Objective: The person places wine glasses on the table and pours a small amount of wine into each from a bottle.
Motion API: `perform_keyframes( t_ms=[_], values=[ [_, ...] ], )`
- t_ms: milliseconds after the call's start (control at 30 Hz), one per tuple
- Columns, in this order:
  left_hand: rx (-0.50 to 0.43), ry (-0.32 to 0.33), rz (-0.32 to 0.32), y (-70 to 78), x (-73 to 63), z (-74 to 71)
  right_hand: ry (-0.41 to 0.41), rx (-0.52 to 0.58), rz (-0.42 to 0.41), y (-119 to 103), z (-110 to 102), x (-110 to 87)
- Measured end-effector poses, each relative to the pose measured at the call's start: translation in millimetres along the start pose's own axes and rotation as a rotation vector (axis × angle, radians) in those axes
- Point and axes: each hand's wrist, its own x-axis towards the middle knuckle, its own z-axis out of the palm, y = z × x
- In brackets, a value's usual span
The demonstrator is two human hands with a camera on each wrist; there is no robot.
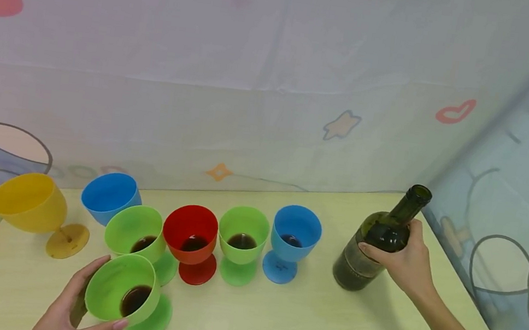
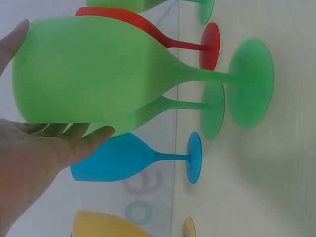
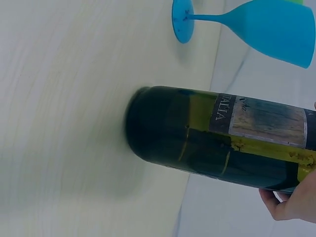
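Note:
My left hand [image 1: 65,305] holds the bowl of the front green goblet [image 1: 114,278], thumb on the near side and fingers around the far side. Dark liquid lies in that goblet, and its foot [image 2: 251,83] is over the pale tabletop. At the right, my right hand [image 1: 408,262] grips a dark green wine bottle [image 1: 357,259] around its shoulder. The bottle is uncapped, has a label [image 3: 269,118] and contains dark liquid. Its base is at the tabletop; whether it touches, I cannot tell.
Behind stand a second green goblet [image 1: 125,228], a red goblet [image 1: 193,219], a third green one [image 1: 245,220] and a blue one [image 1: 297,224], each with dark liquid. Far left are another blue goblet [image 1: 109,195] and a yellow goblet [image 1: 29,202]. Printed cloth [image 1: 275,78] borders the table.

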Motion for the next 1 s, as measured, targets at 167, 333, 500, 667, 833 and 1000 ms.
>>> perform_keyframes(
  t_ms=[167, 333, 500, 667, 833, 1000],
  values=[
    [0.000, 0.017, 0.104, -8.5, 0.0, -3.1, 0.001, -0.003, 0.010, 2, -3, -0.6],
    [-0.090, 0.130, 0.331, -17.0, 0.5, -16.7, -0.010, 0.001, 0.011, 3, -4, -1.1],
    [-0.215, 0.211, 0.368, -3.0, 3.9, -39.9, -0.021, 0.002, 0.011, 4, -5, -1.1],
    [-0.010, 0.284, 0.265, 8.4, 19.2, -55.1, -0.030, 0.002, 0.016, 4, -6, -1.2],
    [0.123, 0.297, 0.246, 18.4, 38.0, -63.1, -0.036, 0.008, 0.013, 4, -6, -1.0],
    [0.149, 0.275, 0.317, 25.0, 53.7, -69.2, -0.046, 0.017, 0.014, 3, -7, -1.4]
  ],
)
